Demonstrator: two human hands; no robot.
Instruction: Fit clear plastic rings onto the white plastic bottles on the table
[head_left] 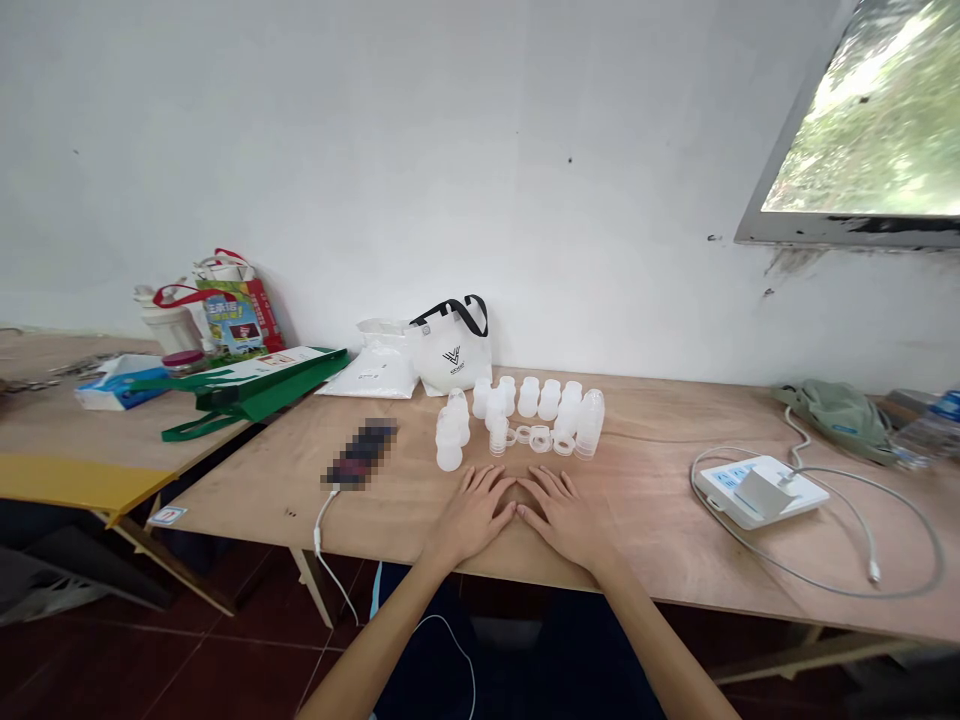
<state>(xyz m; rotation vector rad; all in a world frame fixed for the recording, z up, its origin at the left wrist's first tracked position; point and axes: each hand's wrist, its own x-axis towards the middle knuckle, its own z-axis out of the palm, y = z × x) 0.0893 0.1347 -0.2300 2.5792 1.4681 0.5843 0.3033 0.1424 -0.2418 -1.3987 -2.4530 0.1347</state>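
Observation:
Both hands rest flat on the wooden table point(645, 520) near its front edge, thumbs almost meeting. My left hand point(469, 515) has its fingers stretched forward and holds nothing. My right hand point(564, 512) lies mirrored beside it, fingers spread and also bare. Just beyond the fingertips stand several white translucent plastic bottles point(529, 397), in a back row and a left group. Between them lie several clear plastic rings point(540, 438). A stack of clear cups point(590, 425) leans at the right end, and a shorter stack point(498, 436) stands in the middle.
Left of the hands is a blurred-out phone point(361, 452) on a white cable. Behind stand a white bag with black handles point(452, 350) and a white plastic package point(375, 365). A green bag point(255, 390) lies farther left. At right are a white box point(757, 490) and a looped cable point(926, 535).

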